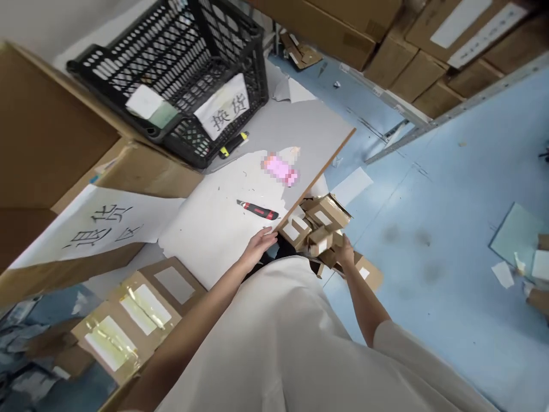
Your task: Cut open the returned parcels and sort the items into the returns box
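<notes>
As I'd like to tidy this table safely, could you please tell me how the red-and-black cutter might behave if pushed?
The red-and-black cutter would probably slide rather than roll, since its handle looks flattish. It should stay stiff, judging by its straight body. It might scratch the white surface, as a blade tip appears exposed.

Bright indoor light w/ pale glare on blue floor (429, 200), edges stretched, pink item (281, 169) pixelated.
</notes>
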`<state>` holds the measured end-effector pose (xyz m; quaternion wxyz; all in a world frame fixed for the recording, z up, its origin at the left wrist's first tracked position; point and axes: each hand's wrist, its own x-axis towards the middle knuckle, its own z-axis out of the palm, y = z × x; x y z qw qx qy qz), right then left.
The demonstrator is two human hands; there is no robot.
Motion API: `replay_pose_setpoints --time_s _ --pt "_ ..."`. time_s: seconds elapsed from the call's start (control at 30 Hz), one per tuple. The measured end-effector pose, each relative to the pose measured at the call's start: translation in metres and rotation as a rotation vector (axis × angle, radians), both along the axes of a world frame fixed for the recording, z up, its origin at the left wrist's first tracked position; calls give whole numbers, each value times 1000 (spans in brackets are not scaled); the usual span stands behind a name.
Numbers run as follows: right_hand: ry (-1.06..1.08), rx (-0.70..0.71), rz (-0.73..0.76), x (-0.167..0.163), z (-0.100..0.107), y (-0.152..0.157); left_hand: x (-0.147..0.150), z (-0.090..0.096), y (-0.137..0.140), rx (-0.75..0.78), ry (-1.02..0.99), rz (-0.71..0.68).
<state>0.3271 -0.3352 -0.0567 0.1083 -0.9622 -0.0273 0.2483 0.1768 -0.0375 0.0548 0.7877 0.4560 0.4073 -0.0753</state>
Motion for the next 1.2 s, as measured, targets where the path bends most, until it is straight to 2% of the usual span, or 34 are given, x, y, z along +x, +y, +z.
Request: replay_pose_setpoints --time_s 0.1,0.13,0.23,0.3,0.37,0.43,0.53,0.6,0.67,0.73,0.8,0.87,0.93,1.0,1.13,1.2 --pt "-85 352 105 43 30 44 -44 22 12 177 18 260" --pt "-83 424 170 57 42 66 -62 29 13 239 43 344" --pt "-180 689 345 86 75 157 -123 46 7 379 120 617" --pt "-158 800 510 81 96 231 -164 50 -3 422 199 827" --pt "-18 852 724 52 116 302 -200 48 -17 392 302 1039" --pt "142 828 984 3 130 361 -227 42 -29 293 393 1240" --pt "396 688 1342 -92 135 424 -250 32 -33 94 446 1493" --pt "575 652 1452 -156 128 453 -258 27 -26 -27 409 1574" --pt "664 681 1443 -213 119 472 -263 25 -17 -92 330 1571" --pt "728 688 1384 -256 110 483 -265 23 -9 -82 256 1532" --pt "737 661 1331 -282 103 486 -265 22 -7 -31 218 1491" --pt "714 623 1275 -289 100 482 -263 21 -9 17 208 1462" --pt "705 618 1212 -279 103 474 -261 23 -13 59 195 1450" --pt "701 685 1149 -255 110 462 -259 27 -15 102 173 1422" --pt "570 913 1026 -185 134 421 -250 37 -2 292 78 1232" --pt "513 950 941 -151 144 392 -243 39 12 407 59 1156"
